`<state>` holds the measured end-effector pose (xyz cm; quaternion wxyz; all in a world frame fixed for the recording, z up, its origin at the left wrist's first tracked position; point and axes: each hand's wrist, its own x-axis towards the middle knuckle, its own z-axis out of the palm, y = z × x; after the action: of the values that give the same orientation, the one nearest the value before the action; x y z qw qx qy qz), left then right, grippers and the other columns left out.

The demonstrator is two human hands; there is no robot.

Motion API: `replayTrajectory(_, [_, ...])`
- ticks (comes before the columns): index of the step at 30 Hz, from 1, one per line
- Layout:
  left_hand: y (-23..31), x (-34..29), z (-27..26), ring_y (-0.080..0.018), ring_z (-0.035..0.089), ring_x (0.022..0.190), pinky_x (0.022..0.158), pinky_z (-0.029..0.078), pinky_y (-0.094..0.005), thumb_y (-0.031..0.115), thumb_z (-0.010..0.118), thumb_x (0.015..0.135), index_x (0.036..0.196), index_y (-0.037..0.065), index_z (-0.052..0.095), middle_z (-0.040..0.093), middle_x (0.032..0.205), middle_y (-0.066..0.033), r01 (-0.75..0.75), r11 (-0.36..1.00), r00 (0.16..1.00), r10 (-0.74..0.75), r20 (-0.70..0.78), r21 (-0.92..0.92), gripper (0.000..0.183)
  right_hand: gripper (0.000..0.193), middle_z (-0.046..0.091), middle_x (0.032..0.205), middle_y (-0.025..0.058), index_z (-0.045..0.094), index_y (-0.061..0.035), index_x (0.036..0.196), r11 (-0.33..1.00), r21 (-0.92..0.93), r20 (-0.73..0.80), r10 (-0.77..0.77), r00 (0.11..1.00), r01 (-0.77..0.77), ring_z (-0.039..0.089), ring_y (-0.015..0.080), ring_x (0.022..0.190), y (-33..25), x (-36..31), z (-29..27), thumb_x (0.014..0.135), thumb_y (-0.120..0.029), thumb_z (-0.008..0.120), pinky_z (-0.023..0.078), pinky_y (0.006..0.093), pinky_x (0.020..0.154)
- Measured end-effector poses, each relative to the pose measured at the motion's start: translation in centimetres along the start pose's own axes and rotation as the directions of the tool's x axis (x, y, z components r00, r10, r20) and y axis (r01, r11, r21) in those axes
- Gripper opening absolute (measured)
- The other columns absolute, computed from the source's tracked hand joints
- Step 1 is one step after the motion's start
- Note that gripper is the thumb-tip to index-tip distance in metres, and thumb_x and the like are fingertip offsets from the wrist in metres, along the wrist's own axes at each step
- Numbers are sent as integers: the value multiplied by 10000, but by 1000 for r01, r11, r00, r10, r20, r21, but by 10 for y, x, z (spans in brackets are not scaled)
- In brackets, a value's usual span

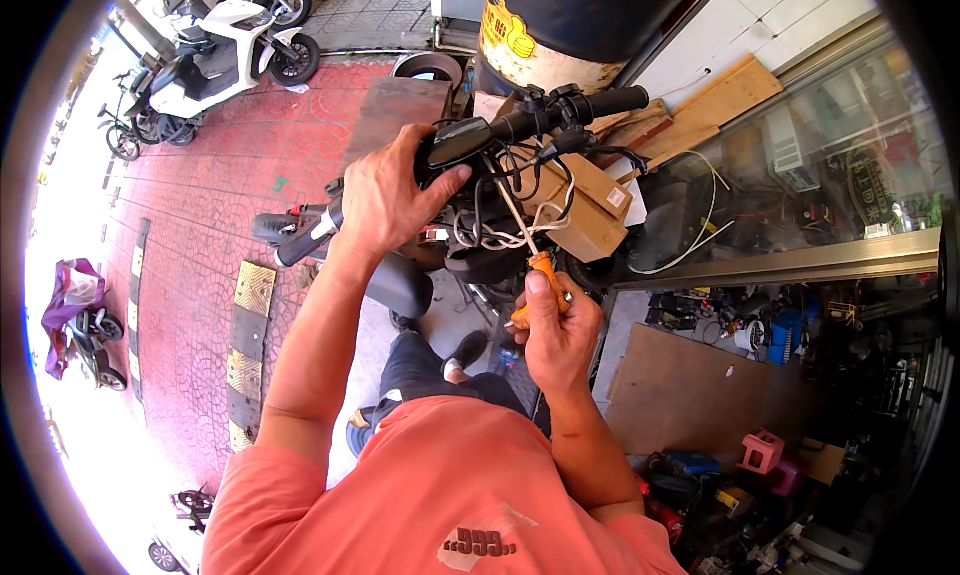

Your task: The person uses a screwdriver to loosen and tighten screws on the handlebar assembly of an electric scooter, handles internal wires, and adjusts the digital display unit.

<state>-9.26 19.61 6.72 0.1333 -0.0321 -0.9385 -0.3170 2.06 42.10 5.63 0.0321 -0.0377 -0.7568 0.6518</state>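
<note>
My left hand [388, 197] is closed around a black display-like housing [462, 142] in the middle of a handlebar, thumb along its near side. Gripped in my right hand [563, 337] is a screwdriver [543, 265] with an orange handle. Its thin metal shaft slants up and left to the underside of the housing; the tip is hidden there. Black and white cables [520, 237] hang loose around the shaft. The handlebar's black right grip [620, 101] points up and right. Its other grip [308, 237] sticks out below my left wrist.
Behind the handlebar are a cardboard box [590, 207], wooden boards [715, 105] and a large black drum [570, 25]. A glass case [810, 175] runs along the right. Below it lie tools, parts and a pink stool [762, 451]. A white scooter [225, 50] is parked far left.
</note>
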Motion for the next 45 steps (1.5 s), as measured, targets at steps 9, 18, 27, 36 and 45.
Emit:
replayTrajectory(9, [-7,4,1,-418,756,896,816,580,-511,493,786,899,1257,37,651,767,897,-216,-2,1000,1000,2,21,-5,596,213,651,634,76,713,49,1047,977,-168,-90,-148,985,132,642,144,546,-12,8,7,1032,-163,692,497,311,534])
replayTrajectory(18, [-8,8,-1,-433,750,907,825,576,-515,493,778,899,1249,31,656,762,903,-229,15,999,998,-12,67,-35,593,295,677,782,42,691,75,1246,931,-238,-84,-303,949,277,631,89,594,4,8,10,1068,-156,646,484,249,537])
replayTrajectory(27, [-39,32,-9,-197,703,721,633,553,-340,312,797,923,1215,15,690,720,859,-85,281,854,839,4,545,-438,430,272,720,789,110,712,60,1166,969,-199,-116,-171,978,146,688,173,623,-6,9,8,1034,-177,694,529,296,587])
replayTrajectory(36, [-32,17,-11,-77,633,748,569,495,-223,69,688,906,1507,4,530,668,1004,-24,495,546,818,-30,574,-676,624,382,599,620,51,720,49,1184,972,215,-126,128,984,-99,565,120,489,-23,47,-7,1054,-307,666,427,263,449])
replayTrajectory(45, [-28,11,-4,-82,655,758,565,485,-214,85,679,950,1510,1,551,692,976,-34,459,497,859,-36,511,-737,581,296,643,684,17,729,51,1176,993,-17,78,-111,991,113,615,94,571,-17,70,-34,1071,-218,663,485,258,514])
